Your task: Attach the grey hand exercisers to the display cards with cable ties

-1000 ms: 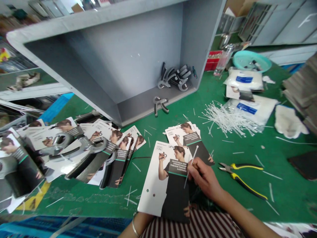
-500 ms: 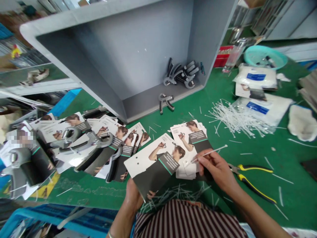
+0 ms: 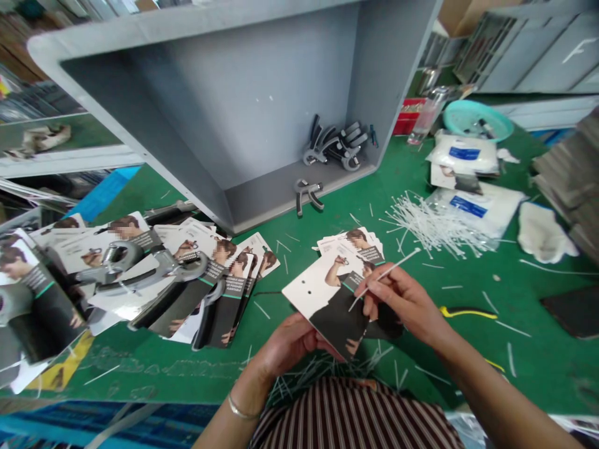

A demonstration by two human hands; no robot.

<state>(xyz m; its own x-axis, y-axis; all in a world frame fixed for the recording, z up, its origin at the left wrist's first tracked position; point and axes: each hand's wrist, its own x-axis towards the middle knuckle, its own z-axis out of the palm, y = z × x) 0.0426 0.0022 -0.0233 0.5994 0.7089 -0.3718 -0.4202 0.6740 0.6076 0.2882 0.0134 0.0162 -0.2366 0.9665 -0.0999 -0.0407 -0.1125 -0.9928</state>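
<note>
My left hand [image 3: 297, 343] grips a printed packaging card [image 3: 322, 305] by its lower edge, the fingers behind it. Two small holes show in the card's white part. In my right hand [image 3: 397, 296] a white cable tie [image 3: 386, 272] is pinched between thumb and fingers, lying across the card's right side. Beneath and behind the held card is a stack of similar cards [image 3: 374, 240]. To the left lie several cards with hand grips [image 3: 173, 268] on them. Yellow-and-black pliers [image 3: 470, 313] are partly covered by my right forearm.
A grey crate [image 3: 281, 75] lies on its side at the back, with several hand grips [image 3: 334, 143] inside. Loose cable ties [image 3: 440, 221] are heaped at the right, beside plastic bags [image 3: 496, 202] and a white glove [image 3: 543, 234]. A turquoise basin [image 3: 456, 118] stands farther back.
My left hand has moved right with the card, bringing it up to my right hand. The cable tie now crosses over the card. The view has shifted slightly.
</note>
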